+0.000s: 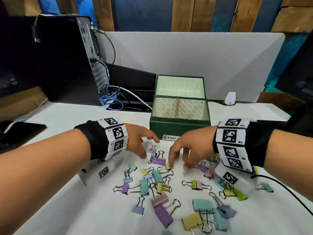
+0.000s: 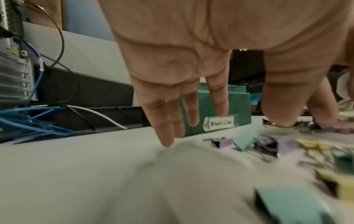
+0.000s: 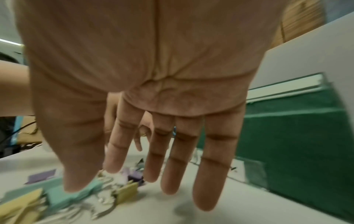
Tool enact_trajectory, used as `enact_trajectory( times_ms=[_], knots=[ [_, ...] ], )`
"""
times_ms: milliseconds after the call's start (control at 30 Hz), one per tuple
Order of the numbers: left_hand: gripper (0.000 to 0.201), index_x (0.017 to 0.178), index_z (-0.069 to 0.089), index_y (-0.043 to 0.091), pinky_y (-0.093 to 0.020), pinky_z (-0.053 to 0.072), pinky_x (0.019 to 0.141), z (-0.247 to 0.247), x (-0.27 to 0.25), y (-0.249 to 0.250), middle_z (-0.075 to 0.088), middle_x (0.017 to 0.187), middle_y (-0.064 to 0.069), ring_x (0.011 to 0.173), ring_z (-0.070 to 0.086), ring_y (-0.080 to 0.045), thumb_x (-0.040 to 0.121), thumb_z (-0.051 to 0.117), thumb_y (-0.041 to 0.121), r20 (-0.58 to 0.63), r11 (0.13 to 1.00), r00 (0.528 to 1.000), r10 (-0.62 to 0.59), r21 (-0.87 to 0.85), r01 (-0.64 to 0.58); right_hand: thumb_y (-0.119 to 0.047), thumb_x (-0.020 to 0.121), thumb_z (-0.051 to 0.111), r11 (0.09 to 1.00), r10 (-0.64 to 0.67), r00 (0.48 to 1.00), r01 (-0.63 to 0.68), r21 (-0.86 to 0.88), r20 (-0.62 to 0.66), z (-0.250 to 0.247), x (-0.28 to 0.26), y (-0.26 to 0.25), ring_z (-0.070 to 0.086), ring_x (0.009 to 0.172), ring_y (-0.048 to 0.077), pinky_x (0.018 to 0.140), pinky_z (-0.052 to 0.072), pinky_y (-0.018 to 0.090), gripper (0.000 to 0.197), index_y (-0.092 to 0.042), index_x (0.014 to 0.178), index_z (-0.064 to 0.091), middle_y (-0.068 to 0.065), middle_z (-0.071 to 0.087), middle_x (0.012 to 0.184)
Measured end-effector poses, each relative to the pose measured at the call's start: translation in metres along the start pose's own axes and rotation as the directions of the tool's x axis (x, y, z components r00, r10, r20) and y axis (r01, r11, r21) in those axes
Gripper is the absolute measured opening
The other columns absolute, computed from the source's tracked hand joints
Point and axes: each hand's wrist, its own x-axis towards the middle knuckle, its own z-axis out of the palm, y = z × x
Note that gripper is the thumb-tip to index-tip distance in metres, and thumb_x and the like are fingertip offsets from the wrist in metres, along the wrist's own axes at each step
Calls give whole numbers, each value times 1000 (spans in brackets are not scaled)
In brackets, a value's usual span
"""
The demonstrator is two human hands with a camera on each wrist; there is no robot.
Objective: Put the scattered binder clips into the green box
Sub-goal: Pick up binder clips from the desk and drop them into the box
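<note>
The green box (image 1: pixel 179 128) is standing open-topped just behind the binder clips (image 1: pixel 159 184), its raised lid (image 1: pixel 179 86) probably blocking only the far side.

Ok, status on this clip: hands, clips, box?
Left hand and right hand open, empty, over the binder clips. Clips all scattered on the table. Green box open, no clips visible inside. Nothing blocking.

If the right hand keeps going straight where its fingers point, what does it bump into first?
Probably the small yellow metal binder clip lying on the white table: the right hand has its fingers pointing down just above it. Depth is unclear.
</note>
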Motion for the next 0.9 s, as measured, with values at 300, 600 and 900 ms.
enact_trajectory(
  times_ms=[300,600,900],
  knots=[
    [58,124,49,39,-28,44,92,20,13,7,60,119,11,109,56,-14,72,73,34,4,979,998,66,191,-66,-35,81,68,979,-117,993,112,-169,-18,20,2,-35,41,123,13,100,39,33,57,-50,130,43,-10,37,136],
    [37,116,57,43,-30,43,99,25,-22,-17,59,115,12,106,54,-10,81,65,38,-19,992,996,88,90,-86,-33,84,65,983,-104,994,101,-155,-16,28,-2,-28,41,119,10,100,40,32,41,-45,122,54,-12,41,127],
    [57,121,46,47,-30,44,95,27,-29,-10,51,122,7,109,53,-14,71,74,43,45,986,995,91,134,-96,-34,86,64,992,129,986,-127,24,-106,21,-2,-12,54,108,13,33,34,-1,41,-32,124,50,-9,46,116]
  ],
)
